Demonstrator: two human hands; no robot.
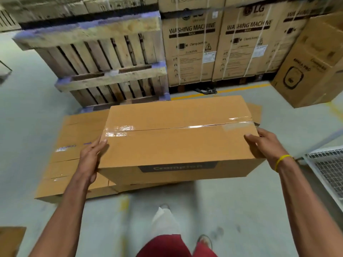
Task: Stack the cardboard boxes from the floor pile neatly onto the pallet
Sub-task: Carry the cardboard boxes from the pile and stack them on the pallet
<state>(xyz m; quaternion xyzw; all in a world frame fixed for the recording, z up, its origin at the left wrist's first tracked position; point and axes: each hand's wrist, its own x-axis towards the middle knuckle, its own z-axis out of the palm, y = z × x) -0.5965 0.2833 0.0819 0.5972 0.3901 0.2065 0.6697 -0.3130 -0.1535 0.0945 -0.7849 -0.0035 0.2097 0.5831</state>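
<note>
1. placement step, i reckon: cardboard box (176,143) was held just over the lower boxes (74,154), left grip (91,158) and right grip (263,145) each clamped on an end, thumbs on top.
2. next move probably needed lining its edges up with that layer, then lowering flat.

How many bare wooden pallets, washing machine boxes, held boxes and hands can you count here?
Bare wooden pallets: 2
Washing machine boxes: 3
Held box: 1
Hands: 2
Total: 8
</note>
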